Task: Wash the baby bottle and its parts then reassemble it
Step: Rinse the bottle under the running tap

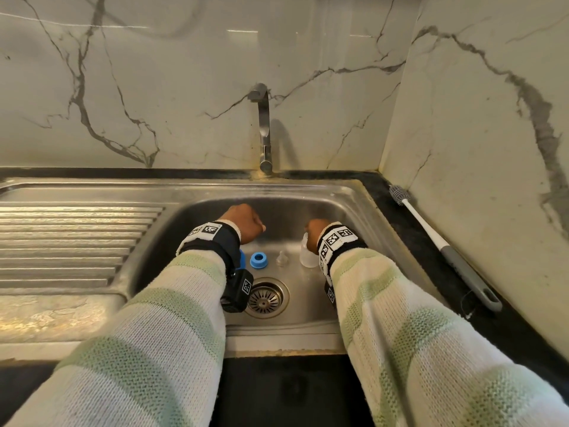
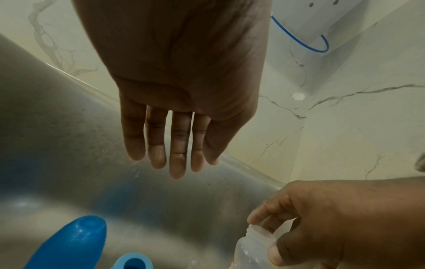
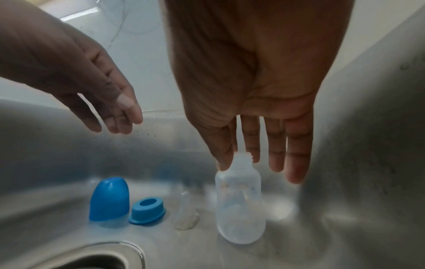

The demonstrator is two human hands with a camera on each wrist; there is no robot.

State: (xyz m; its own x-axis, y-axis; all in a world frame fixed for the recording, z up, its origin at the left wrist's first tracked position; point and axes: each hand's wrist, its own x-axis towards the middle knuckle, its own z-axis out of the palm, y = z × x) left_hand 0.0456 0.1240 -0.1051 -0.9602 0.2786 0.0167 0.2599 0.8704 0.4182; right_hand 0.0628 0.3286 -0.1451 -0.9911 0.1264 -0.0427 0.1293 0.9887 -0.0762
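A clear baby bottle (image 1: 308, 257) (image 3: 239, 209) stands upright on the sink floor, its neck open. My right hand (image 1: 314, 235) (image 3: 264, 145) reaches down onto it. The thumb and forefinger sit on either side of the bottle's (image 2: 250, 249) neck and pinch it lightly, while the other fingers hang straight. To the bottle's left stand a clear nipple (image 1: 280, 258) (image 3: 185, 213), a blue collar ring (image 1: 258, 261) (image 3: 147, 209) and a blue cap (image 3: 109, 198) (image 2: 69, 243). My left hand (image 1: 246, 223) (image 2: 174, 163) hovers above the cap with straight fingers, holding nothing.
The steel sink (image 1: 363, 217) has a drain strainer (image 1: 266, 297) near its front. A tap (image 1: 264, 131) rises at the back, with no water running. A bottle brush (image 1: 443, 245) lies on the dark counter to the right. A ribbed drainboard (image 1: 67, 241) lies to the left.
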